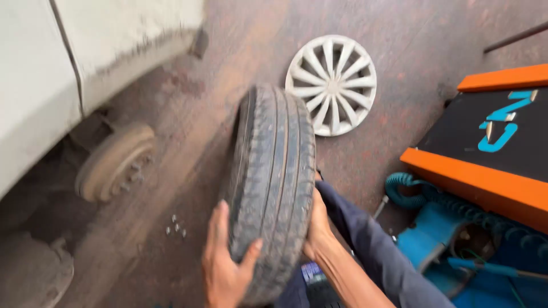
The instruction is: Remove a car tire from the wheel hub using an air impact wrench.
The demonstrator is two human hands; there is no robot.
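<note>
left hand [224,268]: nearest the camera, bottom centre. Fingers spread, palm flat on the left face of the tyre, thumb hooked over the tread.
right hand [317,223]: pressed against the right side of the tyre, fingers mostly hidden behind it; grip looks flat rather than curled, but cannot tell for sure. Dark blue sleeve [371,245] runs back to the lower right.
tyre [274,182]: upright, tread facing the camera, held between both hands, centre frame. Whether its bottom edge touches the floor is out of view.
lug nuts [176,227]: small cluster loose on the floor, left of the tyre, apart from it.
brake drum [114,162]: bare hub with studs showing, under the white car body [40,85], left side. Blurred.
blue machine [434,234]: lower right, with a coiled teal hose [408,191] on top.
orange-and-black ramp [491,148]: right edge, behind the machine.
hubcap [331,84]: white, spoked, flat on the reddish-brown floor [411,45], just beyond the tyre's top.
</note>
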